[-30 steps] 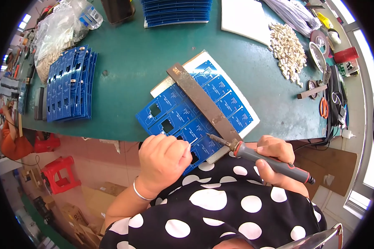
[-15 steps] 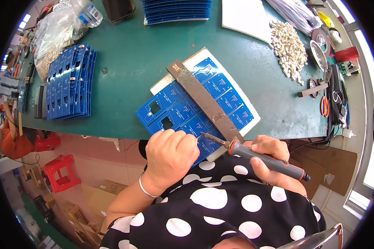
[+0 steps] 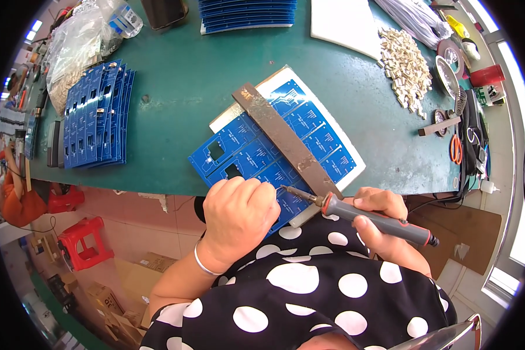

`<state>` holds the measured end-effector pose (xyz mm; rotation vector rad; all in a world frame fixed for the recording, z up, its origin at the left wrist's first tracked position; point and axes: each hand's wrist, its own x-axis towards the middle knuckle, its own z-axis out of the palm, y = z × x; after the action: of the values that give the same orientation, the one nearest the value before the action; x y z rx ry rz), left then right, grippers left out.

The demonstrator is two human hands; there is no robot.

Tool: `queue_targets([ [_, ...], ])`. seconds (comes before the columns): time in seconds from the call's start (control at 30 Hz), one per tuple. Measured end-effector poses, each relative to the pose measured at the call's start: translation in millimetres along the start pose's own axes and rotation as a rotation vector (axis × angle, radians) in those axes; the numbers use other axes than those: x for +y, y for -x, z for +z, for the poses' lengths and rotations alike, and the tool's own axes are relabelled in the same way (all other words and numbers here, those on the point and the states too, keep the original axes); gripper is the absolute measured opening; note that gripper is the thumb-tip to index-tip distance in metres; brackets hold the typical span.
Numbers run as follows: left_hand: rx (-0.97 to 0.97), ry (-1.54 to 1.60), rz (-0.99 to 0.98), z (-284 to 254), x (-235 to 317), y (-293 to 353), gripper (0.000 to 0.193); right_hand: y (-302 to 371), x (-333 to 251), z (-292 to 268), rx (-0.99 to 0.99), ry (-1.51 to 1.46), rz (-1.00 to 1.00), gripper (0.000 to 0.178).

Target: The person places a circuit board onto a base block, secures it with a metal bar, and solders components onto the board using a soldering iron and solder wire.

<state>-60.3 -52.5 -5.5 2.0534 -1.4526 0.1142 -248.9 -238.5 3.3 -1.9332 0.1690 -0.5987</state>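
Blue and flat, the board (image 3: 230,140) lies on a white pad (image 3: 223,121) on the green table (image 3: 169,128). A brown bar (image 3: 287,140) goes across the board and hides a strip of it. My right hand (image 3: 388,203) is wrapped round a grey soldering iron (image 3: 409,231), whose tip is just beside my left hand (image 3: 237,211). That hand is bent over the near part of the board, hiding some. Its fingertips are hidden, so I cannot tell if they pinch anything. My hands are apart. Stacked boards (image 3: 93,119) stand to the left; pale little bits (image 3: 403,71) and orange scissors (image 3: 456,150) lie to the right.
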Motion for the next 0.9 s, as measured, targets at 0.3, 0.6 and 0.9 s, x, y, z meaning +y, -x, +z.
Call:
queue_targets([
  [0.3,-0.021,0.002,-0.013,-7.5,-2.7,-2.2,0.015,-7.8,-1.1,-1.4,-0.008,-0.071,0.029,0.022],
  [0.6,0.105,0.356,-0.466,-38.0,-22.0,23.8,0.012,-5.9,-2.2,-11.8,-0.029,-0.078,-0.009,0.022],
  [0.9,0.229,0.395,-0.427,-29.9,-36.6,32.2,0.01,-4.5,-3.3,-6.4,-0.009,0.038,-0.098,0.027],
])
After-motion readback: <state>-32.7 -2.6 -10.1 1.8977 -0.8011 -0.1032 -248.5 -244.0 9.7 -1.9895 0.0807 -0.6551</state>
